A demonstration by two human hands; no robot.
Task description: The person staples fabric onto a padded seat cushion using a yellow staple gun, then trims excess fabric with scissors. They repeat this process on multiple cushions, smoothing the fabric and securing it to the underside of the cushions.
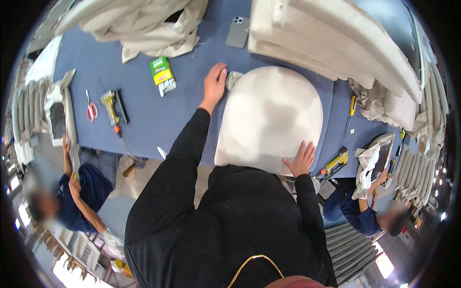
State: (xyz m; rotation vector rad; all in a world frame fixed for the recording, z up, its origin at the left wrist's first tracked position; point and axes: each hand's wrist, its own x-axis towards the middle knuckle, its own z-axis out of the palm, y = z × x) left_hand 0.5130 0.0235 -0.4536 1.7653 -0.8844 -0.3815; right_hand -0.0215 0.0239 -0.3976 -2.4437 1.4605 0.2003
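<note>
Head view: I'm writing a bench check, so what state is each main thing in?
Padded seat: lying flat
Left hand: open grip, beside the seat
Right hand: open grip, on the seat
Phone: back up
Red-handled scissors: lying down, blades look closed
Left yellow air tool: lying down, hose attached
Right yellow air tool: lying down
Green-yellow box: lying; open or shut unclear
Fabric heap: crumpled

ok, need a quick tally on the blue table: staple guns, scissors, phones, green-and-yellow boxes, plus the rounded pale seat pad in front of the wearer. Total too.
Staple guns, yellow-bodied: 2
Scissors, red-handled: 1
Phone, grey: 1
Green-and-yellow box: 1
Rounded pale seat pad: 1
Total: 6
</note>
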